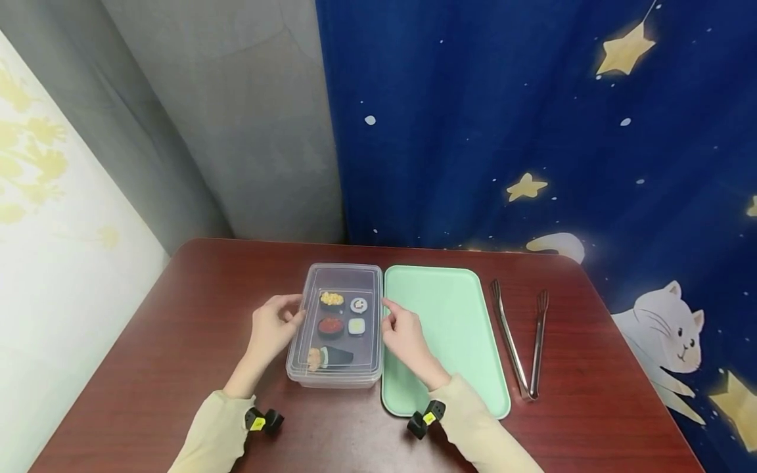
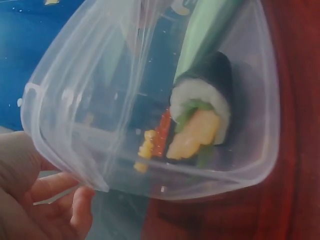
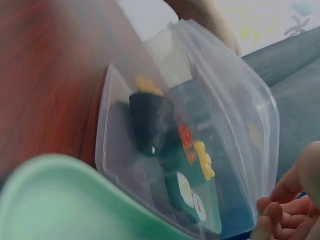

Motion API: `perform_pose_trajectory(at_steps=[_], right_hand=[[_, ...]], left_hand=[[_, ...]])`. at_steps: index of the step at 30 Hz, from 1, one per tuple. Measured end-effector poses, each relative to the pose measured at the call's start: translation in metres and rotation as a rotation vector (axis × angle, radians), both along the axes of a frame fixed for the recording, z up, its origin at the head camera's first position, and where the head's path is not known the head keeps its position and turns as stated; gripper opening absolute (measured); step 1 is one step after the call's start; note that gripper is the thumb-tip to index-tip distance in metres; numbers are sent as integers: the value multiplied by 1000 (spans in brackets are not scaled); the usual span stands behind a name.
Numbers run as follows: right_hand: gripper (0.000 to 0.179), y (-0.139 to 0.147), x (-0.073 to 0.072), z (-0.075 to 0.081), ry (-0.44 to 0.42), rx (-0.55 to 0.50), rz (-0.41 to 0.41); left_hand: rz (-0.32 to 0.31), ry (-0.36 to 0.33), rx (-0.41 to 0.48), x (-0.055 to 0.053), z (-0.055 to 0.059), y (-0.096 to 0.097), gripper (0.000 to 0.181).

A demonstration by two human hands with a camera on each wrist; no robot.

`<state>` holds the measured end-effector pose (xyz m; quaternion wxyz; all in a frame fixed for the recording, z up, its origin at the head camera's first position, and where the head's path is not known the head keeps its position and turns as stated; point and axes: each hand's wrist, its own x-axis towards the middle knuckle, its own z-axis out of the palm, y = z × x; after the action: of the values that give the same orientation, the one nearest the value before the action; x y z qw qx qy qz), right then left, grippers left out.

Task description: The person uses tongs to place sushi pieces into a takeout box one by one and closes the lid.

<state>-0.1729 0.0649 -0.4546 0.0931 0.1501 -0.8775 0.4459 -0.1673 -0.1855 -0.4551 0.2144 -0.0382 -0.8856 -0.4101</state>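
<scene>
A clear plastic box point(image 3: 125, 170) holds several sushi pieces, among them a dark hand roll point(image 1: 338, 356), a corn-topped piece point(image 1: 332, 299), a red-topped piece point(image 1: 330, 326) and two small rolls. Its transparent lid point(image 1: 343, 276) lies over the top. At the lid's left edge, my left hand point(image 1: 273, 327) grips with thumb and forefinger. On the opposite edge my right hand point(image 1: 407, 334) pinches the rim, its other fingers curled. Both wrist views show fingertips right at the lid's rim; whether the lid is snapped down, I cannot tell.
A pale green tray point(image 1: 443, 322) lies directly right of the box, partly under my right forearm. Beyond it, metal tongs point(image 1: 518, 348) rest spread apart on the dark red table point(image 1: 201, 315). Curtains point(image 1: 414, 131) hang behind the table's far edge.
</scene>
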Motion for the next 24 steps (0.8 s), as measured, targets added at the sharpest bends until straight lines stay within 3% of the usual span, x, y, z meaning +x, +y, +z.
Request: perform_pose_trajectory(at_steps=[5, 12, 14, 16, 18, 22, 24], right_hand=[[40, 4, 1, 1, 23, 86, 44], [41, 5, 6, -2, 85, 217, 81], [39, 6, 6, -2, 88, 216, 71], [36, 6, 2, 1, 61, 176, 53], [34, 6, -8, 5, 16, 107, 28], [35, 0, -45, 9, -110, -7, -56], [36, -6, -65, 8, -185, -36, -107]], left_hand=[[-42, -23, 27, 2, -4, -2, 25], [-109, 114, 26, 3, -14, 1, 24], [-142, 112, 32, 4, -15, -1, 25], [-167, 74, 19, 1, -12, -8, 27], [-153, -2, 9, -9, -2, -18, 29], [-146, -252, 41, -50, 21, -32, 39], [-167, -386, 75, -73, 26, -33, 45]])
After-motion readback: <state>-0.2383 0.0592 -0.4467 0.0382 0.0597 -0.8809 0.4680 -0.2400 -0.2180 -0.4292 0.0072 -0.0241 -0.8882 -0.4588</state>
